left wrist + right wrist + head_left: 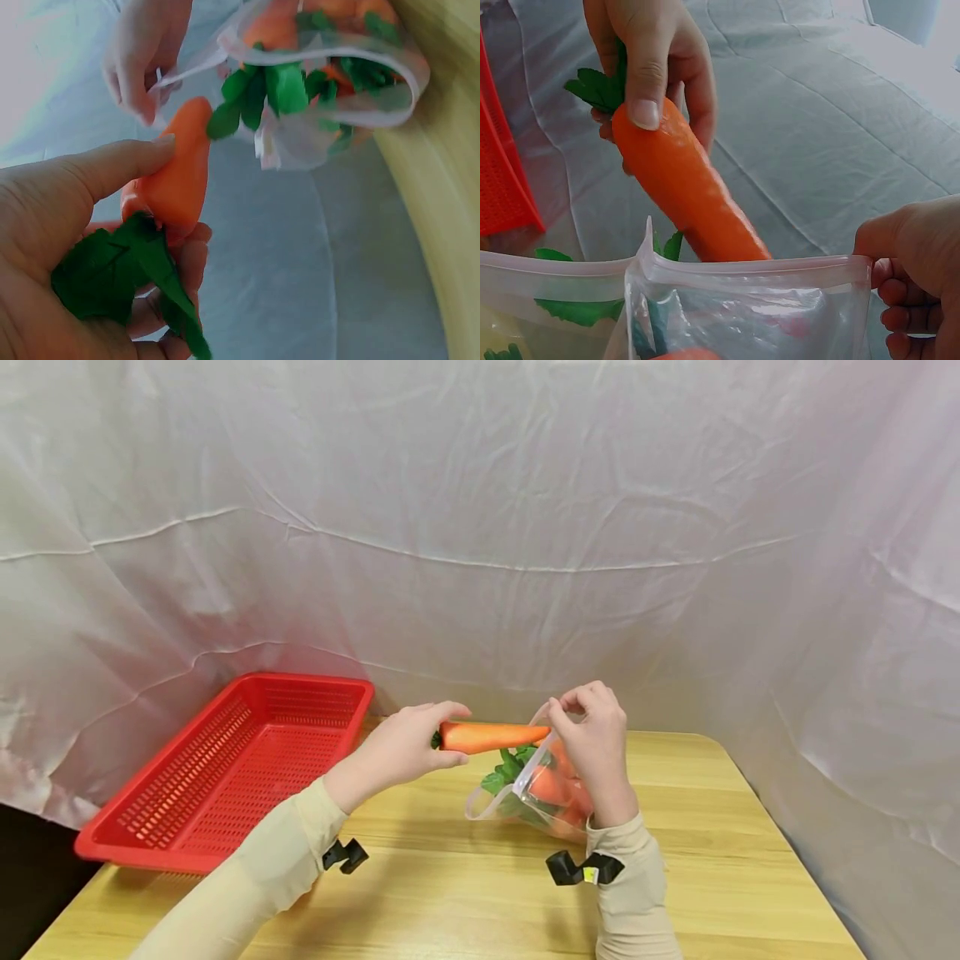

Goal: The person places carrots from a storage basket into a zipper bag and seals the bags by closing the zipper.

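An orange carrot (487, 737) with green leaves is gripped at its leafy end by my left hand (401, 745), its narrow tip pointing right. In the right wrist view the tip of the carrot (697, 195) passes behind the near rim of a clear bag (742, 300). My right hand (596, 735) pinches the pale rim of this bag (536, 806) between thumb and fingers. Inside the bag lie several orange pieces with green leaves (281, 88), some leaves poking out of the mouth. How far the tip reaches in, I cannot tell.
A red perforated basket (255, 777) stands on the left of the wooden table (465, 877). Behind the table hangs a pale grey cloth (480, 568). Each wrist carries a black camera mount (581, 868).
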The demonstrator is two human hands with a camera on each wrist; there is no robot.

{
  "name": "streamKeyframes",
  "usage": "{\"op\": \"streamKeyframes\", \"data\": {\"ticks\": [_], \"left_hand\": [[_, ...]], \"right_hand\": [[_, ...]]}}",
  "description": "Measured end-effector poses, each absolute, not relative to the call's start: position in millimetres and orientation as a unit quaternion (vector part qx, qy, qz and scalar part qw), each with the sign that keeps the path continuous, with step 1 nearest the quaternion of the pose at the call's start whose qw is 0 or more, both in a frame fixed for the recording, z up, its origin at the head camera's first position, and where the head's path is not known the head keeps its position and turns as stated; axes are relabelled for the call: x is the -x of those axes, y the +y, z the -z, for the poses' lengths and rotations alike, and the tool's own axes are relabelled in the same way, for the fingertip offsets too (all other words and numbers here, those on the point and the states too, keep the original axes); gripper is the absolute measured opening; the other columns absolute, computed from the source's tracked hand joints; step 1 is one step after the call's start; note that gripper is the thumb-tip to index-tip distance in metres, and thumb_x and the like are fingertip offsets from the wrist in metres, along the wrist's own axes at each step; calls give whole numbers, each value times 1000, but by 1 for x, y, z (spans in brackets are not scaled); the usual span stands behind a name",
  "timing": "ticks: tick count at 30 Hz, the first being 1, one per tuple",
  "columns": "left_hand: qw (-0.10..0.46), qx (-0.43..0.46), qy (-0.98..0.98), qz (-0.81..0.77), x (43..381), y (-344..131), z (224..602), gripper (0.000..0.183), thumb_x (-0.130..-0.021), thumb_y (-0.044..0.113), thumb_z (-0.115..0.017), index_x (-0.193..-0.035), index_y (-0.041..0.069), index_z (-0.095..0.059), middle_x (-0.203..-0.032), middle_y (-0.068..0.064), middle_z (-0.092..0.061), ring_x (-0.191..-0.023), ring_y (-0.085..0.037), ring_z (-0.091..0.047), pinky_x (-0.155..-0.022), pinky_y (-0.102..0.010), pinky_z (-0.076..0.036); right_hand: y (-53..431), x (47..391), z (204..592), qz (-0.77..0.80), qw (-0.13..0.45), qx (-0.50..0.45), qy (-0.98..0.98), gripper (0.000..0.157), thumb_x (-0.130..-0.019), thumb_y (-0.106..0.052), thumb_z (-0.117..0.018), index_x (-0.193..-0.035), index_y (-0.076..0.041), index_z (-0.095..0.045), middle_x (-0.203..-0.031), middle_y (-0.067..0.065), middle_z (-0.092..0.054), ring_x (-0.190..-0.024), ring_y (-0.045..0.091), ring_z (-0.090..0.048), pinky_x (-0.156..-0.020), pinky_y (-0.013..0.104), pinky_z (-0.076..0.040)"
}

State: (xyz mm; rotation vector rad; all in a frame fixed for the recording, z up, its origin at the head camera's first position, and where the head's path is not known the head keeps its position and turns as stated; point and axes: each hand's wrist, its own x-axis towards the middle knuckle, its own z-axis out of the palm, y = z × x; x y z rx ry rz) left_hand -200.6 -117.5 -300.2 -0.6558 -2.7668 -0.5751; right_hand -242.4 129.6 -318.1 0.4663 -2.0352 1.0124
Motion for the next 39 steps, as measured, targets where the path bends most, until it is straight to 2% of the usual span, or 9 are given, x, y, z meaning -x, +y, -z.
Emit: {"op": "streamKeyframes", "data": {"ticks": [6, 9, 14, 16, 20, 24, 27, 34, 39], "left_hand": [[69, 205, -927, 305, 209, -104, 307, 51, -78, 30, -82, -121, 13, -60, -98, -3, -68, -77, -12, -59, -71, -27, -49], [36, 195, -913, 356, 210, -100, 308, 49, -78, 27, -82, -119, 14, -61, -104, -5, -68, -78, -13, -60, -71, -27, -49], [-16, 182, -884, 430, 210, -96, 308, 46, -79, 23, -81, -120, 16, -61, -114, -9, -66, -88, -16, -69, -71, -28, -53], [-27, 180, -871, 456, 210, -96, 308, 46, -80, 20, -81, -120, 15, -61, -117, -10, -65, -88, -19, -72, -67, -29, -54], [-19, 180, -862, 474, 210, -94, 308, 38, -80, 15, -80, -113, 12, -62, -117, -10, -65, -85, -19, -73, -66, -28, -53], [6, 178, -871, 457, 212, -92, 311, 21, -80, 13, -78, -95, 11, -63, -104, -8, -66, -83, -18, -72, -69, -26, -52], [19, 180, -876, 446, 213, -89, 315, 14, -81, 13, -78, -87, 13, -65, -98, -6, -66, -78, -15, -68, -66, -25, -49], [43, 187, -870, 454, 217, -81, 325, 10, -83, 14, -76, -86, 14, -67, -75, -1, -61, -61, -10, -46, -56, -24, -40], [60, 197, -873, 442, 220, -78, 331, 10, -84, 17, -76, -84, 16, -66, -75, 3, -63, -68, -9, -55, -58, -24, -45]], "right_hand": [[130, 242, 318, -400, 400, -186, -803, 17, -79, -4, -72, -66, 0, -62, -72, 12, -57, -73, 25, -54, -70, 31, -43], [130, 243, 319, -399, 402, -188, -802, 16, -79, -3, -72, -66, 0, -62, -72, 12, -57, -73, 24, -54, -70, 30, -43], [130, 244, 320, -396, 408, -192, -800, 17, -79, -3, -72, -66, -1, -62, -71, 11, -56, -72, 24, -54, -69, 30, -43], [131, 244, 320, -396, 408, -193, -800, 17, -79, -3, -72, -66, -1, -62, -71, 11, -56, -72, 24, -54, -69, 30, -43], [131, 244, 319, -398, 404, -194, -800, 17, -79, -3, -72, -66, -1, -62, -71, 11, -56, -72, 23, -54, -69, 29, -43], [131, 244, 319, -399, 402, -194, -801, 16, -79, -3, -72, -66, -1, -62, -72, 11, -57, -73, 23, -54, -69, 29, -43], [131, 244, 319, -399, 401, -194, -801, 16, -79, -3, -72, -67, -1, -62, -72, 11, -57, -73, 23, -54, -70, 30, -43], [131, 244, 320, -398, 399, -192, -803, 16, -79, -3, -72, -67, -1, -63, -72, 12, -57, -73, 24, -54, -70, 30, -43], [131, 245, 319, -399, 400, -192, -802, 17, -79, -3, -73, -66, -1, -62, -72, 12, -57, -73, 24, -54, -70, 30, -43]]}}
